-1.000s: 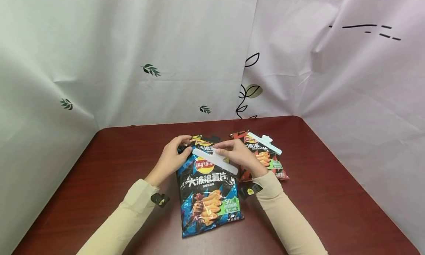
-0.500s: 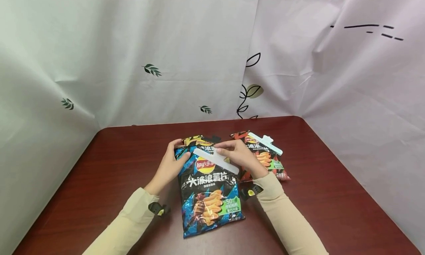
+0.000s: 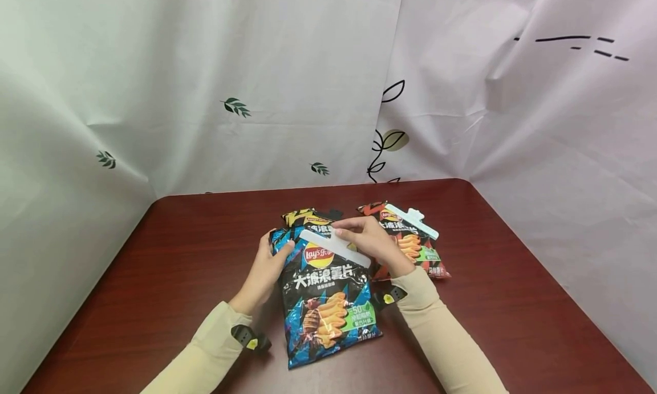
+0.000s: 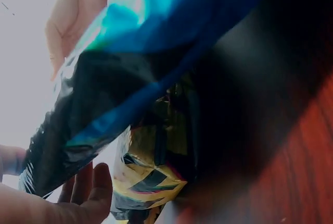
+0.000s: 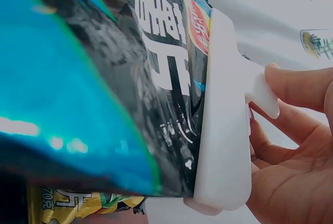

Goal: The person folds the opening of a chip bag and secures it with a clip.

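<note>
Both hands meet at frame centre: my right hand [image 3: 370, 243] pinches the white sealing clip [image 3: 334, 247], lying upper-left to lower-right, while my left hand [image 3: 269, 264] grips the blue chip bag [image 3: 325, 303].

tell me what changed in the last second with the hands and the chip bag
The left hand slid from the top edge of the blue chip bag down its left side, thumb on the front. The bag shifted slightly. The right hand kept holding the white clip across the bag; the red bag stayed put.
</note>
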`<act>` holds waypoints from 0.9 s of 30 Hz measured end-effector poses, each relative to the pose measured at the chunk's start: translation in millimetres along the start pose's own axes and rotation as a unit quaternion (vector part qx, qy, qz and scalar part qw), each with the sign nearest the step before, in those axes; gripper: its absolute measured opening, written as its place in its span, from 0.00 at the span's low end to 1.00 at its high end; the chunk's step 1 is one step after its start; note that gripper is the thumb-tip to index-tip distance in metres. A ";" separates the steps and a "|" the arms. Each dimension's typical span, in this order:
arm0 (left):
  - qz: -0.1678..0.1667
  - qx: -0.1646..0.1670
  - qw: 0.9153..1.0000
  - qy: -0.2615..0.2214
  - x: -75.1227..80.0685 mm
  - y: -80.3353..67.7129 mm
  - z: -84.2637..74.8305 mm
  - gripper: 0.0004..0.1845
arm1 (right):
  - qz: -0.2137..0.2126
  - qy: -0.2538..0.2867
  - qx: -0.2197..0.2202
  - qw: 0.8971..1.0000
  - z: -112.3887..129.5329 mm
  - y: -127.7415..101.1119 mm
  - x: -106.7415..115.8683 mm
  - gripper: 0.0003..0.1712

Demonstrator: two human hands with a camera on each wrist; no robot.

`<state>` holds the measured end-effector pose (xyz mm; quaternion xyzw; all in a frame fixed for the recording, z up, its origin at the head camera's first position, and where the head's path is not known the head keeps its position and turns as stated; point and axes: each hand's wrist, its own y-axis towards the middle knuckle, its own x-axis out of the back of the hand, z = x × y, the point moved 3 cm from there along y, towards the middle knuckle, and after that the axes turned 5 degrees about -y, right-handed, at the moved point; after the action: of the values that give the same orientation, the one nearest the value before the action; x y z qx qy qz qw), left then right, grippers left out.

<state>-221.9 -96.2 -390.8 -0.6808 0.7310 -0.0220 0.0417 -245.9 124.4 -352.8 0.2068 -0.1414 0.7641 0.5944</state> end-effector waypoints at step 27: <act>0.008 -0.038 0.999 -0.024 4.4 -10.2 0.1 0.31 | 0.096 -0.094 -0.003 0.991 -14.7 -4.8 0.3 0.43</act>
<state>-212.2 -101.3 -390.2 -0.6762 0.7357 0.0224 0.0333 -243.5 132.7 -365.7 0.2609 -0.2185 0.7946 0.5027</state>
